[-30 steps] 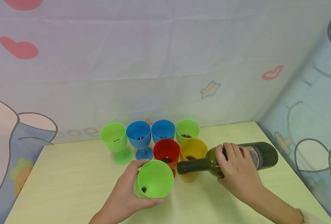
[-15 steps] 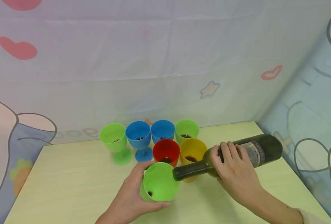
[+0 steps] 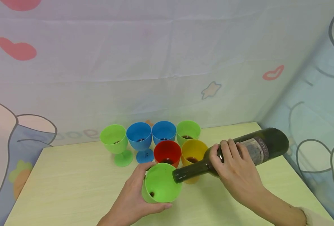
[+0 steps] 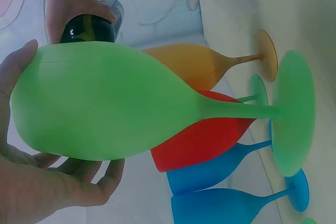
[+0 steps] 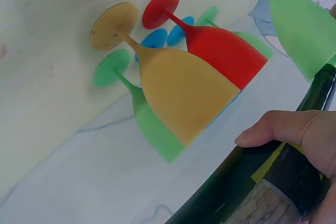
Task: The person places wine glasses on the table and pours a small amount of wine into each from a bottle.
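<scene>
My left hand (image 3: 134,196) grips a green plastic goblet (image 3: 164,183) by its bowl, thumb in front and fingers behind. A small dark spot of liquid shows low inside it. The goblet's stem and foot (image 4: 294,114) appear in the left wrist view. With my right hand (image 3: 237,172) I hold a dark green wine bottle (image 3: 271,142) around its body, tilted, base raised to the right. The bottle's mouth (image 3: 177,176) is at the goblet's right rim. No stream of liquid can be made out. Just behind stand a red goblet (image 3: 167,152) and a yellow goblet (image 3: 195,150).
At the back of the pale table (image 3: 71,179) stand a green goblet (image 3: 114,138), two blue goblets (image 3: 139,135) and another green goblet (image 3: 188,130). Dark liquid lies in their bottoms. A printed cloth (image 3: 127,56) hangs behind the table.
The bottle's base has risen and its mouth has moved left and slightly down to the held goblet's rim. My left hand has shifted the goblet a little to the right.
</scene>
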`<control>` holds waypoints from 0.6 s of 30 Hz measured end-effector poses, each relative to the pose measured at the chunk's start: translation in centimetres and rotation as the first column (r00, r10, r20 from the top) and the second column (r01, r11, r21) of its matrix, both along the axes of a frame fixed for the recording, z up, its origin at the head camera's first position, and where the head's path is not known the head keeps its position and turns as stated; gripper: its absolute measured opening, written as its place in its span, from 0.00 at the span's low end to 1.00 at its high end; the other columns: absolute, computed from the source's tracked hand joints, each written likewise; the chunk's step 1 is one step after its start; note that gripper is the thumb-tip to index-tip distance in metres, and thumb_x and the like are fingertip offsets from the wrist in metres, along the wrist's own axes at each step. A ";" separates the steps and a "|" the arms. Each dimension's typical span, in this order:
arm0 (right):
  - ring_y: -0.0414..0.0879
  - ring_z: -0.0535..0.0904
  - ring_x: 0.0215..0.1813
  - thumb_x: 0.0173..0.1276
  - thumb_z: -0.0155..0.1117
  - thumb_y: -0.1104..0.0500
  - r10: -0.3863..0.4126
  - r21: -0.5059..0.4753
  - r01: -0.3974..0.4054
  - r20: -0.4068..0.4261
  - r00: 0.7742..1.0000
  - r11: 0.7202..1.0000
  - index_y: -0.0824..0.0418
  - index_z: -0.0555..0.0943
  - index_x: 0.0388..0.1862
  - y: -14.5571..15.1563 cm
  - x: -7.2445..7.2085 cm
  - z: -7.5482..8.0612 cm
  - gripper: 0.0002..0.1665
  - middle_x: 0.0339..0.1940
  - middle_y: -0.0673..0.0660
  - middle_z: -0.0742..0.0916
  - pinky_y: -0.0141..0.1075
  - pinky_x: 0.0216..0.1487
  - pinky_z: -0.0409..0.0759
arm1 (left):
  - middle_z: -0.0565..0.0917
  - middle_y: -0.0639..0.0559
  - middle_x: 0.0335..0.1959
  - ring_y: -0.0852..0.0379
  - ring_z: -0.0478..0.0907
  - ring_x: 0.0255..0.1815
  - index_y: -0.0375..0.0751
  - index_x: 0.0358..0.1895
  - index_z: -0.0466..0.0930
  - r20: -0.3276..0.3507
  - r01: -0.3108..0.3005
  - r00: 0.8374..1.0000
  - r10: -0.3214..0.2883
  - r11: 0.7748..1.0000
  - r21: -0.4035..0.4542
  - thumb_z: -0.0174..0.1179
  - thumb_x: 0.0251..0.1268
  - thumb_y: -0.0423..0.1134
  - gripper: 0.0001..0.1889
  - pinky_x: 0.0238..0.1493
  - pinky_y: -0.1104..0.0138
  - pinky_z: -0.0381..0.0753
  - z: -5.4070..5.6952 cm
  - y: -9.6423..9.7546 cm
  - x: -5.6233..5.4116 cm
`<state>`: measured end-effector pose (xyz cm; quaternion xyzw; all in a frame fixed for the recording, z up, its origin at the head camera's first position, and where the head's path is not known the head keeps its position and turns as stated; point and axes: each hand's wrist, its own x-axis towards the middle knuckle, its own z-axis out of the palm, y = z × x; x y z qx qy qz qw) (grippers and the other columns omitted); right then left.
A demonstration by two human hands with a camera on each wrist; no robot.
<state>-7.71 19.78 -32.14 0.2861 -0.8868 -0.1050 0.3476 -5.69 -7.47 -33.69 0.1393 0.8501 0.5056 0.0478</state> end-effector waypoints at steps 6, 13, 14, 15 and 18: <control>0.67 0.72 0.44 0.41 0.72 0.71 -0.012 0.038 0.012 0.002 1.000 0.999 0.70 0.68 0.45 -0.1 0.1 0.4 0.31 0.40 0.74 0.75 0.55 0.45 0.71 | 0.70 0.65 0.50 0.58 0.67 0.50 0.59 0.58 0.63 -0.008 -0.003 1.000 0.003 1.000 0.006 0.77 0.28 0.53 0.45 0.47 0.56 0.71 0.0 0.1 0.0; 0.67 0.71 0.44 0.36 0.76 0.71 -0.017 0.059 0.018 -0.009 1.000 0.998 0.69 0.68 0.45 -0.1 0.2 0.9 0.35 0.40 0.73 0.75 0.54 0.45 0.71 | 0.70 0.65 0.50 0.58 0.67 0.50 0.59 0.58 0.63 -0.037 0.004 0.999 -0.004 1.000 0.005 0.77 0.29 0.53 0.44 0.47 0.55 0.70 -0.2 0.1 0.1; 0.67 0.71 0.44 0.36 0.75 0.71 -0.018 0.063 0.019 -0.007 1.000 0.998 0.69 0.68 0.45 -0.2 0.2 1.0 0.35 0.40 0.74 0.75 0.54 0.45 0.71 | 0.70 0.65 0.50 0.58 0.67 0.50 0.59 0.57 0.63 -0.037 0.003 0.999 -0.003 1.000 0.004 0.77 0.29 0.53 0.44 0.47 0.55 0.70 -0.2 0.1 0.1; 0.67 0.72 0.44 0.36 0.76 0.71 -0.019 0.067 0.020 -0.006 1.000 0.998 0.69 0.68 0.45 -0.2 0.2 1.1 0.35 0.40 0.74 0.75 0.54 0.45 0.71 | 0.70 0.65 0.50 0.58 0.67 0.50 0.59 0.57 0.63 -0.035 0.003 0.999 -0.003 1.000 0.003 0.77 0.29 0.53 0.44 0.47 0.55 0.70 -0.2 0.1 0.1; 0.67 0.72 0.45 0.36 0.77 0.70 -0.024 0.081 0.024 0.002 1.000 0.996 0.69 0.68 0.45 -0.3 0.3 1.3 0.36 0.41 0.74 0.75 0.55 0.46 0.71 | 0.70 0.66 0.50 0.58 0.67 0.50 0.59 0.57 0.63 -0.029 0.001 1.000 -0.001 1.000 0.000 0.77 0.29 0.53 0.44 0.47 0.55 0.70 -0.2 0.1 0.1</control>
